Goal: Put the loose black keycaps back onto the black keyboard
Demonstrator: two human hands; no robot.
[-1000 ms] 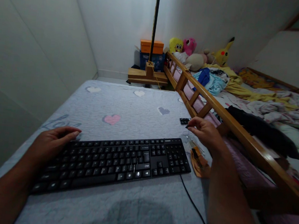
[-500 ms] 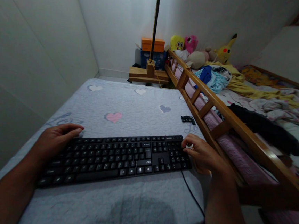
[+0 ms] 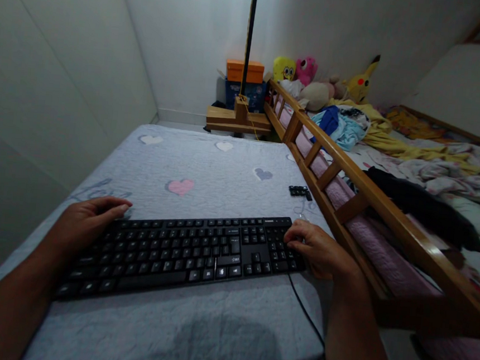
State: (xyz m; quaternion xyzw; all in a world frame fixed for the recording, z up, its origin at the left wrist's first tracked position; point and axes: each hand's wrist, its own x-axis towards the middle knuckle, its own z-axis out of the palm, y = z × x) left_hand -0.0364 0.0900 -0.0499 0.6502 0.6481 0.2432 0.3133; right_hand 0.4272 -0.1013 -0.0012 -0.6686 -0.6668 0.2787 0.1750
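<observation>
A black full-size keyboard (image 3: 175, 253) lies slightly slanted on a cloth-covered table, its cable (image 3: 306, 309) running off toward the front right. My left hand (image 3: 83, 222) grips the keyboard's left end, thumb and fingers close together at the far corner. At the number pad, my right hand (image 3: 314, 245) has its thumb and forefinger pinched over the keys; whatever is between the fingertips is too small to make out. Beyond the right hand is a small group of loose black keycaps (image 3: 300, 191). Something orange shows partly under my right palm.
The pale blue cloth (image 3: 207, 166) has heart prints. Along the right runs a wooden bed rail (image 3: 350, 167), with bedding and plush toys (image 3: 306, 71) behind it. A dark pole on a wooden base (image 3: 239, 121) and an orange box (image 3: 245, 71) stand past the table's far edge.
My right hand has shifted slightly left over the number pad, with its fingers closer to the keys. The whole view has moved a little; my left hand keeps its place at the keyboard.
</observation>
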